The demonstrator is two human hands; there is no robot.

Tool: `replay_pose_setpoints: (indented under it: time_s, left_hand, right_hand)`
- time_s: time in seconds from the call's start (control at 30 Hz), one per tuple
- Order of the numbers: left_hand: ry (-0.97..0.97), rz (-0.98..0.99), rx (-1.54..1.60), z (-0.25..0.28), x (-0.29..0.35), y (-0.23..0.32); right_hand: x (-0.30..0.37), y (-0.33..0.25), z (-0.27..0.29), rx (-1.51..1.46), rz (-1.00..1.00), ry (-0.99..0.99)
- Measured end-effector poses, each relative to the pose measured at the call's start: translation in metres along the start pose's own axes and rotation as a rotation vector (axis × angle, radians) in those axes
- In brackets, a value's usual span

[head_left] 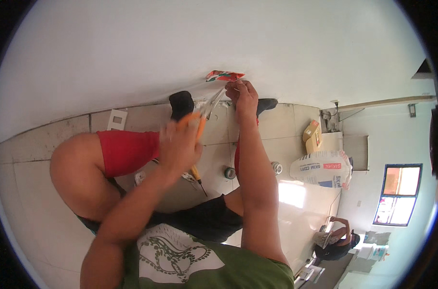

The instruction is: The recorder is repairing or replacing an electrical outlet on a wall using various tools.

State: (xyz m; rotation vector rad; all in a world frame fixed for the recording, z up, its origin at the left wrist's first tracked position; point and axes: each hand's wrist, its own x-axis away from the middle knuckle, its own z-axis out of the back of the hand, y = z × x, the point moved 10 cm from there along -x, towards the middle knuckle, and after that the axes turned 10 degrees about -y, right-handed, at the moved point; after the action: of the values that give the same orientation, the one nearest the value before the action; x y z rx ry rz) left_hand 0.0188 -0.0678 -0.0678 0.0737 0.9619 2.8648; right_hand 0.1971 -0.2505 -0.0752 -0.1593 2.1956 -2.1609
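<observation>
A white wall meets tiled floor. The left hand grips orange-handled scissors; the right hand pinches something indistinct at the orange wall box. Dark-covered feet crowd the floor's wall-side edge, near a white faceplate; rightward stand a cardboard box and white sack.

Printed on white sack: lg. blue-gray caps, rptd. lower down, w/ red block of lighter lettering & blue block below; other lines too sm. to make out. On cardboard box nearby: sm. dk. marks, illegible. Across white panel of green shirt: dk.-green pattern, plus tiny marks nr. top edge, unreadable.
</observation>
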Motion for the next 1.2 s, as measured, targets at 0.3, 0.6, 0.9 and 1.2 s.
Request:
replay_pose_setpoints:
  time_s: [0.3, 0.6, 0.9, 1.2]
  left_hand:
    - [-0.166, -0.002, 0.115, -0.062, -0.015, 0.013]
    - [0.294, -0.168, 0.638, 0.007, -0.154, 0.025]
    - [0.083, -0.252, 0.682, 0.006, -0.166, 0.023]
    - [-0.112, -0.170, 0.793, -0.010, -0.171, 0.010]
  right_hand:
    - [0.001, -0.001, -0.007, 0.080, 0.066, 0.000]
    - [0.005, -0.008, -0.004, 0.287, 0.119, 0.000]
    - [0.016, -0.033, -0.010, 0.526, 0.118, 0.189]
    - [0.023, -0.072, -0.029, 1.027, 0.442, 0.259]
